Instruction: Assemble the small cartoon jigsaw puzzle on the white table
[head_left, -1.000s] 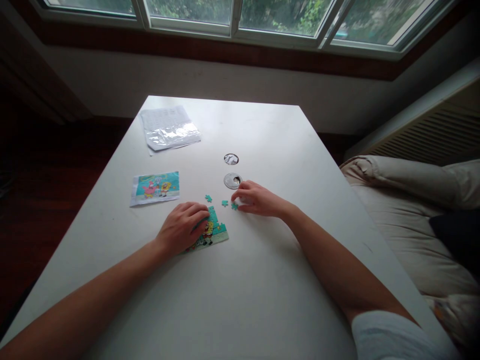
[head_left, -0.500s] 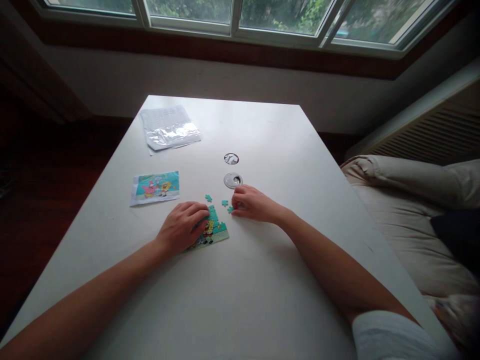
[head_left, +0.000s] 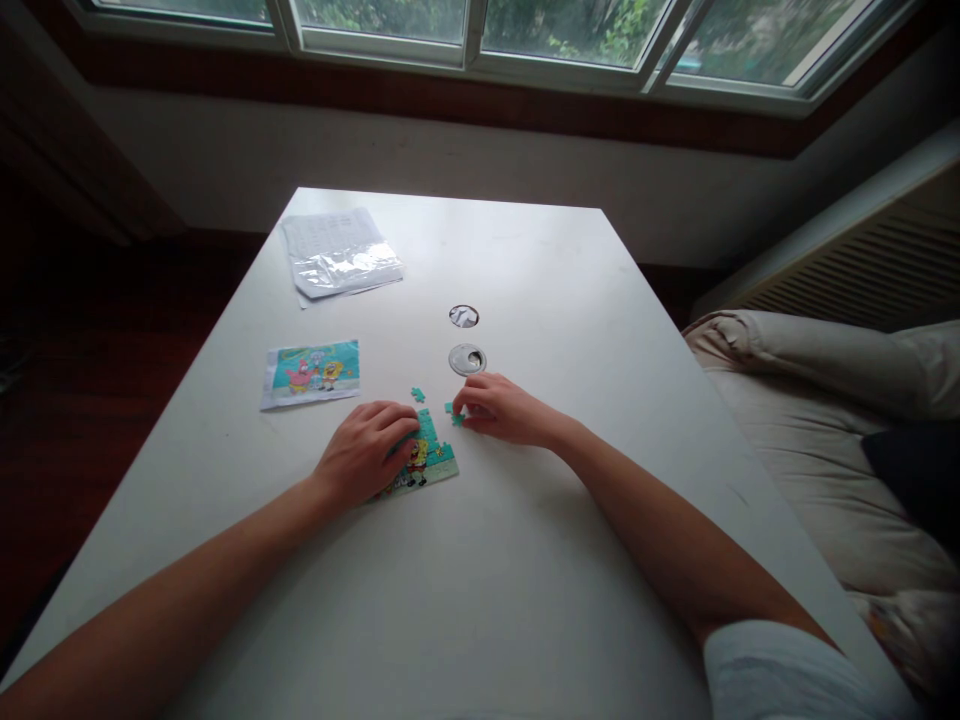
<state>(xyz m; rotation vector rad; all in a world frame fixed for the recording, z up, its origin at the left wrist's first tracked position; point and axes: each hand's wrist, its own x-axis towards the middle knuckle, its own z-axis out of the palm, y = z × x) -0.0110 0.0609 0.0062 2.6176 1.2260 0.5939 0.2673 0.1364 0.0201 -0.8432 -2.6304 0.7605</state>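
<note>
Two hands (head_left: pixel 364 452) (head_left: pixel 501 408), three loose pieces (head_left: pixel 417 394) (head_left: pixel 448 407) (head_left: pixel 457 420), one puzzle (head_left: pixel 429 462)

Left arm: bare, stretched from the lower left of the frame toward centre.
Left hand (head_left: pixel 365 450): palm down, just left of centre, fingers loosely flat.
Right arm: bare below a white sleeve, lower right, angled up-left.
Right hand (head_left: pixel 499 408): centre, fingers pinched at the tips.

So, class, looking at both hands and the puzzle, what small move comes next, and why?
Probably slide the teal puzzle piece pinched by the right hand to the upper right edge of the jigsaw puzzle: they lie close, and the left hand pins it down.
</note>
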